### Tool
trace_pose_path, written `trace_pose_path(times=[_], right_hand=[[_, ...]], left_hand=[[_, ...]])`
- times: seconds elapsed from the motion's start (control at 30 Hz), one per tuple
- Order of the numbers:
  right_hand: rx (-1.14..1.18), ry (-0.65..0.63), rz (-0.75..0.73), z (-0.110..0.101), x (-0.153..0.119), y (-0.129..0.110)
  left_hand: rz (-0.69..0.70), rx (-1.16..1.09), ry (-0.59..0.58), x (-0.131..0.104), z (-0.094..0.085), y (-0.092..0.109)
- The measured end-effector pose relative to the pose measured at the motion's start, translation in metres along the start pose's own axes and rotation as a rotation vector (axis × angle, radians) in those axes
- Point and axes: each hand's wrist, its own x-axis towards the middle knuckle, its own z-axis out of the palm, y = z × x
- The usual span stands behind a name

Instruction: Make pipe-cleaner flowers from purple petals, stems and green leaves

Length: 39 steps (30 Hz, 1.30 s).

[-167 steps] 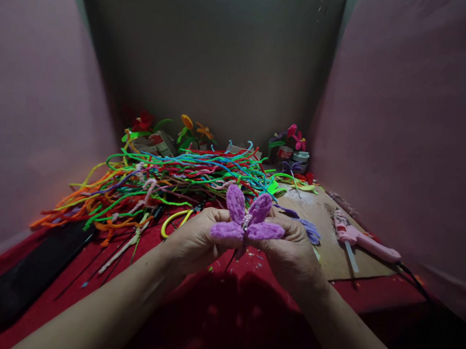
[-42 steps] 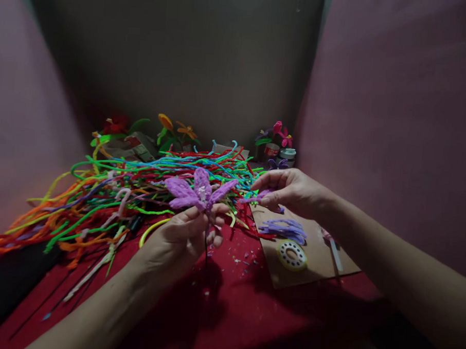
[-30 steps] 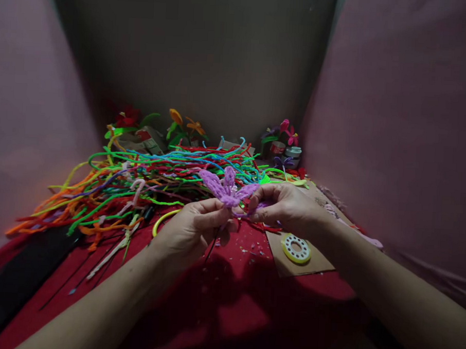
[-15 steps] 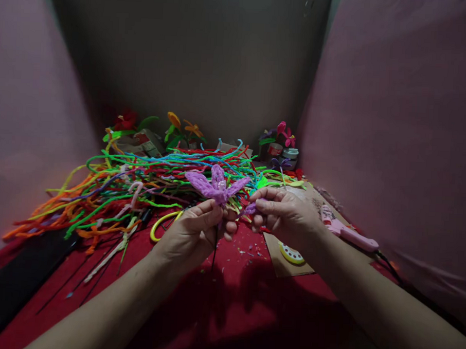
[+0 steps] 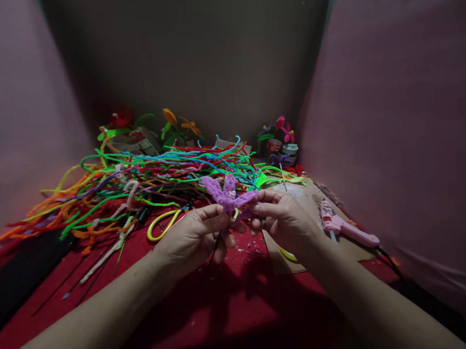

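Observation:
A purple pipe-cleaner flower [image 5: 229,194] with a pale centre stands upright in front of me. My left hand [image 5: 195,233] is closed, pinching the flower at its base, with a thin dark stem [image 5: 215,247] running down below the fingers. On the other side my right hand [image 5: 283,214] is closed on a purple petal [image 5: 245,214], which lies up against the flower's right side. Whether this petal is fixed to the flower I cannot tell; fingertips cover part of the join.
A heap of colourful pipe cleaners [image 5: 171,166] spreads behind my hands. Yellow-handled scissors [image 5: 159,227] lie at left on the red cloth [image 5: 246,303]. At right, a pink glue gun [image 5: 350,230] rests on cardboard [image 5: 278,253]. Finished flowers [image 5: 283,129] and a jar [image 5: 289,153] stand at the back.
My right hand's petal has come in against the flower, where a gap showed before. The flower has shifted slightly right and down, and its stem now tilts.

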Motion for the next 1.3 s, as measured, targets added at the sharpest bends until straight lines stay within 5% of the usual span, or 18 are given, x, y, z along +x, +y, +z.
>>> trace_pose_path(times=[0.3, 0.47, 0.57, 0.7, 0.83, 1.07, 1.3], right_hand=[[0.271, 0.017, 0.1, 0.002, -0.004, 0.017], [0.18, 0.05, 0.087, -0.002, -0.013, 0.015], [-0.028, 0.126, -0.023, -0.019, -0.03, 0.004], [-0.466, 0.475, -0.294, -0.063, -0.068, -0.012], [-0.825, 0.716, -0.338, -0.114, -0.106, -0.023], [-1.771, 0.637, -0.156, -0.17, -0.105, -0.018], [-1.946, 0.536, -0.116, -0.179, -0.093, -0.014]], left_hand=[[0.115, -0.104, 0.074, -0.002, 0.013, -0.002], [0.104, -0.077, 0.054, -0.002, 0.006, -0.001], [0.114, -0.062, 0.06, -0.002, 0.005, 0.002], [0.093, -0.066, 0.08, -0.003, 0.006, 0.005], [0.08, -0.057, 0.135, -0.005, 0.009, 0.008], [0.101, -0.112, 0.204, -0.004, 0.01, 0.014], [0.081, -0.097, 0.297, -0.003, 0.009, 0.013]])
